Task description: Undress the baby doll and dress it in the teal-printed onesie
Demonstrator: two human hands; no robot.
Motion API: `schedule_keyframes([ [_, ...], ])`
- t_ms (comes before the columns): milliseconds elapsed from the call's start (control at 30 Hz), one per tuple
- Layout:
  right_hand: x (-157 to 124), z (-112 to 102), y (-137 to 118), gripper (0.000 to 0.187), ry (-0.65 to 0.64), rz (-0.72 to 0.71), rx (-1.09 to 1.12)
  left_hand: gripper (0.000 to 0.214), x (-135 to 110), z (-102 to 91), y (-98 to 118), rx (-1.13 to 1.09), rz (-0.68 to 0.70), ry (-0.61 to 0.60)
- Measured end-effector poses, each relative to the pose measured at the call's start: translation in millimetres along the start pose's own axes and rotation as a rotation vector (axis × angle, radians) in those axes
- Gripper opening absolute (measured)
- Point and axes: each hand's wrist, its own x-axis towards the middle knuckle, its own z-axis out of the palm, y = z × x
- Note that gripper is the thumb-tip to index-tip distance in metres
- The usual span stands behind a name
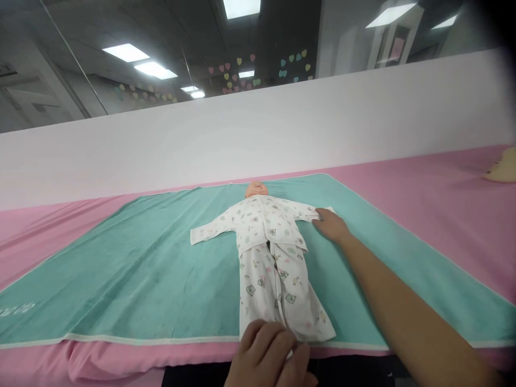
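A baby doll (pixel 257 188) lies on its back, dressed in a white printed pajama top (pixel 258 220) and matching pajama pants (pixel 274 285). Both sleeves are spread out to the sides. My right hand (pixel 331 224) is at the end of the right-hand sleeve (pixel 305 212), its fingers closed on the cuff, which they partly cover. Low in the middle, by the bottom of the pants, my left hand (pixel 268 355) is closed with curled fingers. A small white bit shows between those fingers; what it is cannot be made out.
Under the doll a teal blanket (pixel 161 279) with a pale border is spread over a pink sheet (pixel 423 185). A white wall (pixel 201 145) with glass above it stands behind. A pale yellow object (pixel 503 165) sits at the right edge.
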Motion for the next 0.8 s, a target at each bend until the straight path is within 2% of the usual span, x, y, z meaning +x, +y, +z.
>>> schedule_keyframes([
  [67, -0.5, -0.5, -0.4, 0.054, -0.001, 0.001, 0.0, 0.018, 9.5, 9.6, 1.1, 0.067, -0.022, -0.033],
  [200, -0.6, -0.7, -0.6, 0.056, -0.005, 0.005, 0.001, 0.03, 23.2, 18.9, -0.9, 0.125, -0.091, -0.18],
  [267, -0.1, -0.4, -0.4, 0.056, -0.006, 0.004, 0.003, 0.028, 26.2, 19.7, -2.8, 0.107, -0.111, -0.236],
  [333, 0.3, -0.2, -0.2, 0.055, -0.006, 0.003, 0.005, 0.018, 27.6, 20.0, -3.8, 0.085, -0.103, -0.238],
  [433, 0.6, -0.4, -0.4, 0.054, -0.007, 0.005, 0.008, 0.009, 29.4, 20.5, -1.2, 0.038, -0.066, -0.182],
  [600, 1.1, -0.9, -0.8, 0.054, -0.006, 0.004, 0.006, 0.016, 35.1, 20.4, 10.6, -0.008, -0.017, -0.024],
  [700, 1.4, -0.8, -0.6, 0.054, -0.004, 0.004, 0.009, 0.017, 33.5, 23.6, 15.8, -0.037, -0.031, 0.119],
  [800, 1.6, -0.8, -0.3, 0.054, -0.002, 0.001, 0.013, 0.018, 23.9, 33.0, 19.6, -0.034, -0.096, 0.312],
])
